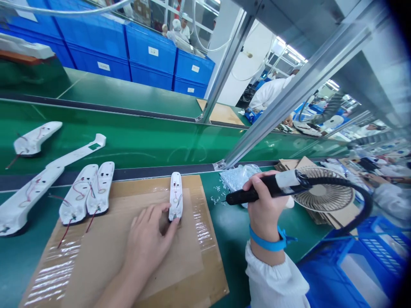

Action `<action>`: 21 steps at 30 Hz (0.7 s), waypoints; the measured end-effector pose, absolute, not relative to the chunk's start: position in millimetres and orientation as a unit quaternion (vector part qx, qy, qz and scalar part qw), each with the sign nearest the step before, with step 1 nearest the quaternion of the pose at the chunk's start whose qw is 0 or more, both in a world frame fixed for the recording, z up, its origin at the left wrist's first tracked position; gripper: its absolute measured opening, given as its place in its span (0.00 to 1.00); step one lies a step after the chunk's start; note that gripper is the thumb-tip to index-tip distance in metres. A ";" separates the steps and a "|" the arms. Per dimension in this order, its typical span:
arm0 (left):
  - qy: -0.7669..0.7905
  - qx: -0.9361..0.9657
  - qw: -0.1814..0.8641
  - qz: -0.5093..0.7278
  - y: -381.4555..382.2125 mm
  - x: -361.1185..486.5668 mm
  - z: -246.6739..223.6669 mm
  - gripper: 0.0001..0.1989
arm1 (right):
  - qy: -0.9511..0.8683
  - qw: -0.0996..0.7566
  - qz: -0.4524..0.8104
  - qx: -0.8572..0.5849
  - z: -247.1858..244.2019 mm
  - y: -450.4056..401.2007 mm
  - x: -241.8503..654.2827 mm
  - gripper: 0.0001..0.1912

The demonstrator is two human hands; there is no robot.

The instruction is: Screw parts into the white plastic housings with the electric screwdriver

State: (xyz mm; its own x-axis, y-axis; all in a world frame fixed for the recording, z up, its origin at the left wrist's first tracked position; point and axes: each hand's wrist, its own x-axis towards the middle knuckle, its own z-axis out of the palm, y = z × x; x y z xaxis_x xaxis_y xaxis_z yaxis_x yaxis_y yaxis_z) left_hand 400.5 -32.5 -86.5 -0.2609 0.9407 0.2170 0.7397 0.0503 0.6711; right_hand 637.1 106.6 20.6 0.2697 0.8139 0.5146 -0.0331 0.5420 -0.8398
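Note:
My left hand (149, 235) steadies a white plastic housing (175, 194) between thumb and forefinger, on the taped cardboard (173, 265). Small wires and dark parts show inside the housing. In my right hand (265, 201) is a black electric screwdriver (245, 196), held level with its tip pointing left. That tip is over loose small screws (218, 196) beside a clear bag of screws (239, 177). Two similar housings (75, 199) with red wires lie side by side at the cardboard's left edge.
A longer white housing (28, 196) lies at the far left, its end over the green conveyor belt (154, 143). Another housing (35, 139) sits on the belt. A small fan (321, 190) and blue crates (346, 265) are at the right. A metal post (253, 141) rises ahead.

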 end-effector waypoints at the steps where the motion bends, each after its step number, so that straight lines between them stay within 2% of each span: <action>1: 0.699 0.596 0.133 0.371 -32.7 402.0 -84.9 0.10 | -0.526 0.702 0.306 -0.371 21.9 104.3 635.5 0.18; 7: 0.593 0.668 0.118 0.433 -35.9 408.6 -75.4 0.08 | -0.531 0.673 0.383 -0.344 34.1 82.2 617.7 0.15; 10: 0.557 0.702 0.138 0.422 -37.4 409.0 -72.2 0.05 | -0.532 0.654 0.441 -0.309 42.0 67.8 604.4 0.13; 14: 0.544 0.723 0.154 0.396 -38.2 408.7 -69.7 0.06 | -0.529 0.634 0.495 -0.271 49.7 53.7 588.8 0.11; 21: 0.547 0.733 0.151 0.375 -37.4 410.7 -71.4 0.06 | -0.542 0.615 0.528 -0.222 52.8 47.1 577.9 0.09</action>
State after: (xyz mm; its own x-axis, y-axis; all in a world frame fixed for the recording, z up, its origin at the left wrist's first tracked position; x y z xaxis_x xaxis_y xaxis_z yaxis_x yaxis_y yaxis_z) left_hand 410.7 -37.4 -71.4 0.1202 0.9151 0.3848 0.6893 -0.3559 0.6310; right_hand 577.9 47.1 52.8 -0.1455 0.8900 0.4322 -0.4082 0.3439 -0.8456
